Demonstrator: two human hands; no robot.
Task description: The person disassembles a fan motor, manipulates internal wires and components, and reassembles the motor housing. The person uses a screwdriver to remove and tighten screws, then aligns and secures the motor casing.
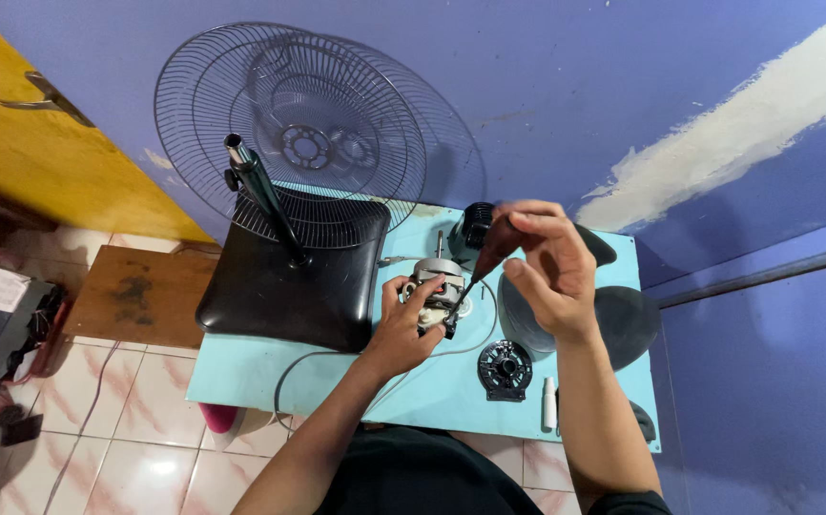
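Note:
My left hand point(407, 320) grips a small fan motor point(438, 282) that stands on a light blue table point(241, 372). My right hand point(548, 269) is raised above and to the right of the motor. It holds a screwdriver point(485, 262) by its dark red handle, and the shaft slants down to the left so the tip touches the motor near my left fingers. A grey cord point(308, 367) runs from the motor across the table.
A black square fan base point(284, 286) with a slanted pole point(262, 195) sits left of the motor. Two wire fan guards point(289, 124) lean on the purple wall. Dark fan blades point(623, 319), a round black part point(505, 368) and a small white tube point(549, 402) lie at right.

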